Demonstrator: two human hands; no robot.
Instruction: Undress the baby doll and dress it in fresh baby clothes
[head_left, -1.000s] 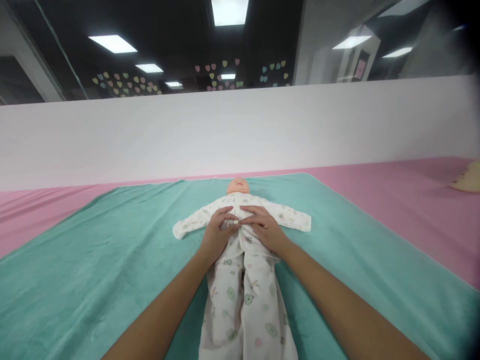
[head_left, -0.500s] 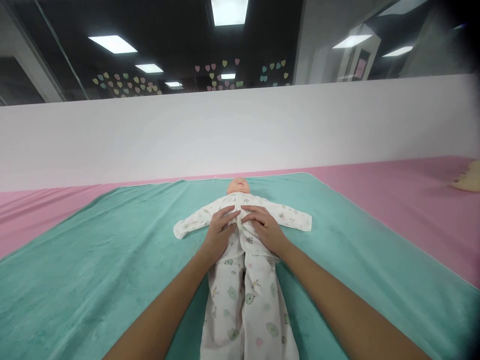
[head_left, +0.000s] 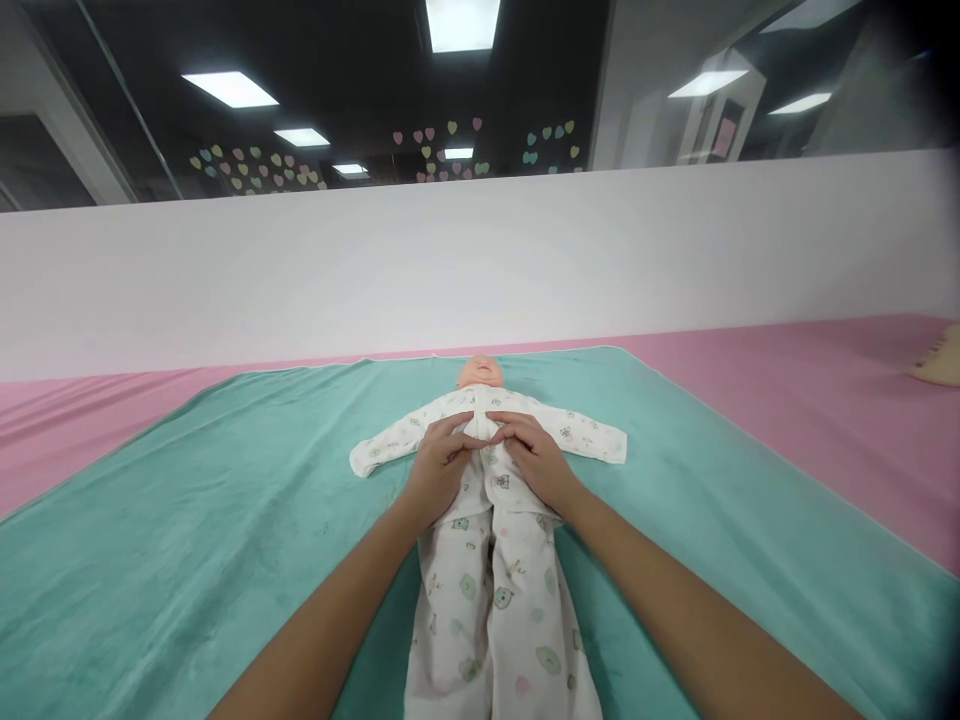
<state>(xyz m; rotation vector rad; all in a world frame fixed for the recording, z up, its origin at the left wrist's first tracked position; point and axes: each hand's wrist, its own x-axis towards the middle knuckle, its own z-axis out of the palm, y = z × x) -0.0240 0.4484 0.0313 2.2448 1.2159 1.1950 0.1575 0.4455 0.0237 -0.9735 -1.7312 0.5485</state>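
Working on a baby doll (head_left: 480,373) lying on its back in a white printed sleepsuit (head_left: 501,610), arms spread out and legs pointing toward me. My left hand (head_left: 442,470) and my right hand (head_left: 534,460) both sit on the chest of the suit, one on each side of the centre button line. The hands are apart, but the fingertips (head_left: 471,438) nearly meet in the middle (can't tell if I'm pinching the fabric or just pressing flat). The doll lies near the middle of a teal plush blanket (head_left: 187,570), which is spread over a pink mat (head_left: 825,400). Past the mat stands a white panel (head_left: 480,270), with paper hearts (head_left: 247,172) on the glass beyond it. A beige object (head_left: 943,358) sits at the right edge of the view on the mat, too cut off to name.
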